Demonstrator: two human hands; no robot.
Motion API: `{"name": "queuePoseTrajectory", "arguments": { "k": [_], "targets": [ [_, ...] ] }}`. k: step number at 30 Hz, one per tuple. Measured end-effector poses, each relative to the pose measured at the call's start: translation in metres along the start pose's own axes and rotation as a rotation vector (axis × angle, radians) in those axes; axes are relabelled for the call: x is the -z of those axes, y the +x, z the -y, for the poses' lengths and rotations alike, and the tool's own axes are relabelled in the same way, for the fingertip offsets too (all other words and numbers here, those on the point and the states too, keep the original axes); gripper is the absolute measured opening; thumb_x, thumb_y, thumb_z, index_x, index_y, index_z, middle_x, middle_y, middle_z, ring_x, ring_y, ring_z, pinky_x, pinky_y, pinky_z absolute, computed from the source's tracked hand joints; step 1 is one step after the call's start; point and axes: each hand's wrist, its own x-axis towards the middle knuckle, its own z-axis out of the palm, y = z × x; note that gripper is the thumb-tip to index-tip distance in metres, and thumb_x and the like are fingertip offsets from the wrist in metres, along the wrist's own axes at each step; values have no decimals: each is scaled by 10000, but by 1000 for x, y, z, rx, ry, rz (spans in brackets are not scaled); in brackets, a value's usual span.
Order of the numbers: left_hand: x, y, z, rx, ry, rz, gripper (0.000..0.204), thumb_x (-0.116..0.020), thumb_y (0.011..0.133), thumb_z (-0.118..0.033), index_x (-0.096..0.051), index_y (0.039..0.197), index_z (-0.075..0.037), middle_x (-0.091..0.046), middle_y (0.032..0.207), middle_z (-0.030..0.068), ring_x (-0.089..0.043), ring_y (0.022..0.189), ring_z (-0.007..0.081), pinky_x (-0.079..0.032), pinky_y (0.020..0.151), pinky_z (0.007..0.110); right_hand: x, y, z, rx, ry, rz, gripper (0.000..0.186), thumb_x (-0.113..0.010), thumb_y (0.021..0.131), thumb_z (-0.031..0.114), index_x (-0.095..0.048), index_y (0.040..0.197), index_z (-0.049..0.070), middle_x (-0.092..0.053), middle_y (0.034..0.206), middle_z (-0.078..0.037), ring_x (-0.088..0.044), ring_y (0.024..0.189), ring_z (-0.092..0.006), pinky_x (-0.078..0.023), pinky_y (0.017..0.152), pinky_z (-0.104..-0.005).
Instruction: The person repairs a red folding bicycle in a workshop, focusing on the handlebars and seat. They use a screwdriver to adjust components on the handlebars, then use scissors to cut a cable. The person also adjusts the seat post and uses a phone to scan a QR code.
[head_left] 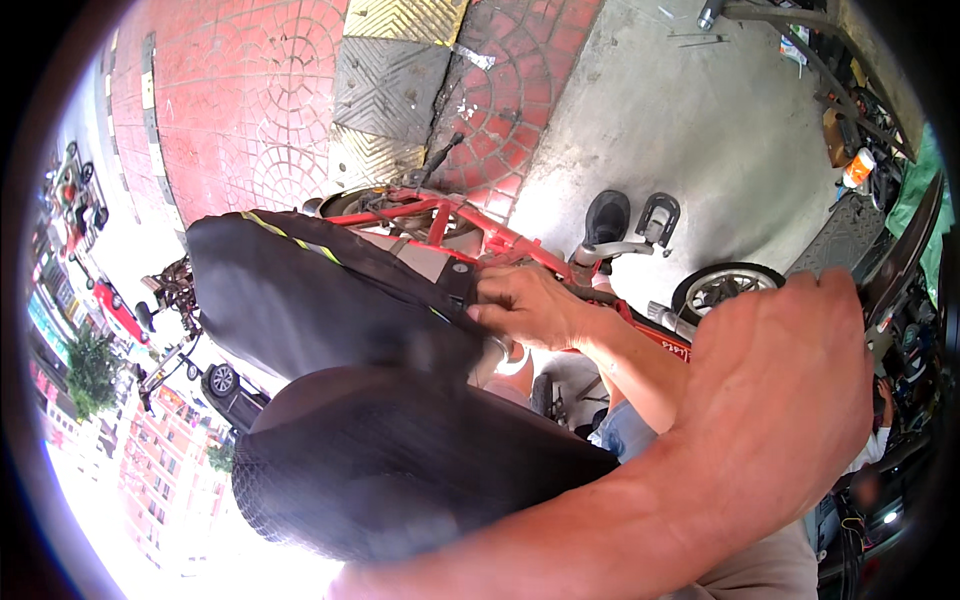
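Close to the view, my left forearm crosses from the lower left and ends in my left hand (785, 365), a curled fist with its back to me. What its fingers hold, if anything, is hidden. Beneath that arm another forearm leads to my right hand (530, 305), whose bent fingers press at the edge of a black fabric cover (320, 290) with yellow-green reflective trim. Their tips are out of sight. Below the cover lies a rounded black seat (400, 470) with mesh texture. Both sit over a red bike frame (440, 225).
A pedal (658, 222) sticks out beside a black shoe (608, 215). A small wheel (728, 287) stands to the right. Tools and parts crowd the right rim, with an orange-and-white container (858, 168). A yellow-and-black ramp (390, 90) lies ahead on red paving (250, 90).
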Motion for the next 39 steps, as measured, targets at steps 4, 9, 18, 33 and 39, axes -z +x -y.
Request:
{"name": "queuePoseTrajectory", "arguments": {
  "k": [4, 9, 18, 33, 39],
  "targets": [
    [-5, 0, 3, 21, -1, -8, 255, -723, 831, -149, -607, 939, 50, -692, 822, 211, -721, 751, 371, -576, 663, 442, -7, -17, -7, 47, 4, -86, 273, -629, 900, 213, -679, 1039, -17, -664, 970, -194, -664, 939, -345, -505, 866, -452],
    [-5, 1, 2, 103, -28, -35, 275, -738, 809, -145, -607, 932, 62, -691, 806, 217, -719, 752, 385, -575, 666, 444, -9, -17, 11, 112, -177, -160, 292, -603, 820, 166, -681, 1040, -11, -659, 957, -180, -636, 981, -375, -502, 883, -482],
    [-13, -7, 7, -8, -109, 99, 319, -763, 826, -194, -598, 971, 37, -693, 865, 189, -729, 795, 335, -578, 685, 409, -21, -9, -15, 225, -164, -331, 271, -685, 748, 190, -702, 940, 0, -652, 905, -162, -641, 934, -353, -510, 848, -471],
    [-9, 1, -5, 12, -28, 127, 233, -678, 861, -158, -604, 951, 44, -693, 826, 207, -720, 750, 370, -576, 659, 441, 6, 14, 6, -51, 58, -40, 246, -629, 752, 212, -653, 708, -29, -622, 626, -176, -617, 594, -288, -461, 603, -435],
    [1, 8, -2, 29, -48, 33, 224, -725, 793, -139, -635, 876, 48, -700, 755, 232, -725, 725, 399, -574, 644, 450, 0, -13, 22, -206, 529, -147, 229, -595, 904, 79, -696, 1057, -58, -741, 872, -147, -734, 893, -163, -564, 780, -294]
  ]
}}
